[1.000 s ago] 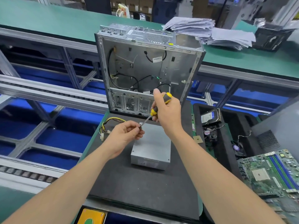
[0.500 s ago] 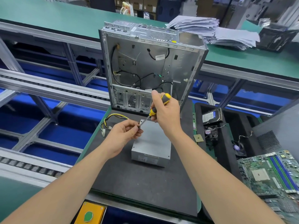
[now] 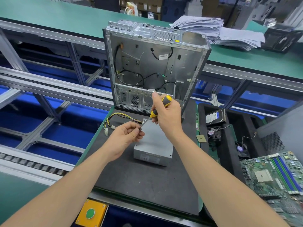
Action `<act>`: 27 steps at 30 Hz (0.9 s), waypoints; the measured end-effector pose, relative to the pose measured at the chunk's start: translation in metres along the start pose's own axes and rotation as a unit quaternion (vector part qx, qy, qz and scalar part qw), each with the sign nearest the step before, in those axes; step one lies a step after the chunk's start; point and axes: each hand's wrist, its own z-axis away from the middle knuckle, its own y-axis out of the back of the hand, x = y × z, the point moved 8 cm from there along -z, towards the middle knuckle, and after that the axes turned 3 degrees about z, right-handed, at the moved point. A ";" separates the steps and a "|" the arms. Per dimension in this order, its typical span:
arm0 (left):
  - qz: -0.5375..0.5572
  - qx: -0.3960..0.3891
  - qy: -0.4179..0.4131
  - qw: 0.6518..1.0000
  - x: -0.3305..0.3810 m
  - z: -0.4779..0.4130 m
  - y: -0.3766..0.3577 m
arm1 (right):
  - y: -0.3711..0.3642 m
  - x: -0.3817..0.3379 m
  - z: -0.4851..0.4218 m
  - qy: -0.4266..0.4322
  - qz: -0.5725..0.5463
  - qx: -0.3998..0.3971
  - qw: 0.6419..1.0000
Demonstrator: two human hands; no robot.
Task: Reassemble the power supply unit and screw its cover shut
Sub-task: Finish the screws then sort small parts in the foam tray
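The tip of the yellow-and-black-handled screwdriver (image 3: 153,113) is hidden between the thumb and forefinger of the left grip (image 3: 126,136), a bare hand whose fingertips are pinched together around the end of the steel shaft. Whether a screw sits between them is too small to make out. The right grip (image 3: 167,117) is curled round the handle and covers its middle, so only the butt and the yellow collar show, and the tool slants down toward the left. The grey sheet-metal power supply unit (image 3: 155,141) lies flat on the black foam mat (image 3: 139,177) near the middle of the bench, directly under both grips. The left grip hides part of its left edge, and neither grip touches it as far as can be seen. Its yellow and black wire bundle (image 3: 118,116) loops toward the bench's left edge. The open bare-metal computer case (image 3: 155,63) stands upright at the far edge. At the right edge a green motherboard (image 3: 275,174) is cut off by the frame, and the yellow box with a green button (image 3: 91,213) at the near edge is partly cut off too.
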 end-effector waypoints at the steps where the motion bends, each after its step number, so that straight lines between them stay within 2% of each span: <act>1: 0.001 -0.002 0.001 1.000 -0.001 0.001 0.000 | 0.001 0.001 0.001 -0.002 -0.001 0.001 1.000; 6: 0.001 0.000 0.003 1.000 -0.003 0.003 -0.001 | 0.001 0.004 0.004 -0.002 0.002 -0.014 1.000; 10: -0.017 0.011 0.009 1.000 -0.007 0.004 0.001 | -0.006 0.001 0.005 0.014 0.017 -0.074 0.997; 13: -0.107 0.018 -0.007 0.994 -0.004 0.009 0.006 | -0.009 -0.005 0.007 0.043 0.062 -0.106 0.992; 17: -0.210 0.039 0.015 0.977 -0.007 0.017 0.019 | -0.022 -0.007 0.014 0.063 0.107 -0.163 0.979; 22: -0.294 0.029 0.004 0.955 -0.007 0.026 0.024 | -0.040 -0.002 0.023 0.101 0.184 -0.218 0.953; 27: -0.312 0.053 0.008 0.948 -0.008 0.031 0.029 | -0.052 0.002 0.030 0.122 0.211 -0.245 0.938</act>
